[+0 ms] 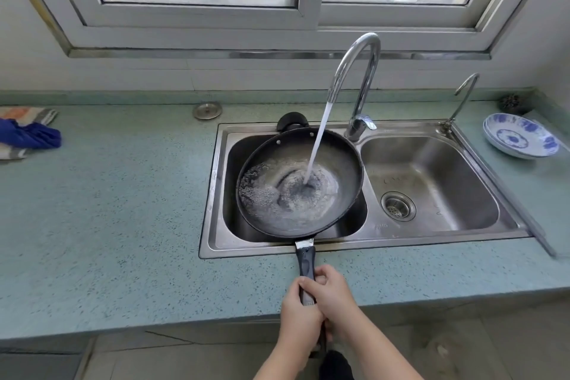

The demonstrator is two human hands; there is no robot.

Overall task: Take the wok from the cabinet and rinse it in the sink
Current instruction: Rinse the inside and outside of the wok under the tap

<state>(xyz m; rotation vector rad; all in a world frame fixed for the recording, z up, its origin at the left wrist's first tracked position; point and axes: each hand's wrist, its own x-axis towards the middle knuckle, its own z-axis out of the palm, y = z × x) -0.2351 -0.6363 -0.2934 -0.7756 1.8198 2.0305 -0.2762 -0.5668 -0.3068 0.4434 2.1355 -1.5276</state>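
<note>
A black wok (342,163) sits tilted over the left basin of the steel double sink (431,234). Its long dark handle (306,259) reaches back over the counter edge. Water runs from the tall curved faucet (359,71) into the wok, and a foamy pool swirls inside it. Both hands hold the handle: my left hand (297,311) wraps it from the left, my right hand (331,295) from the right, just above the left.
The right basin (438,170) holds only its drain strainer. A small second tap (462,99) stands behind it. Blue-and-white plates (521,139) lie on the counter at right. Cloths (27,133) lie at far left. A window spans the wall behind.
</note>
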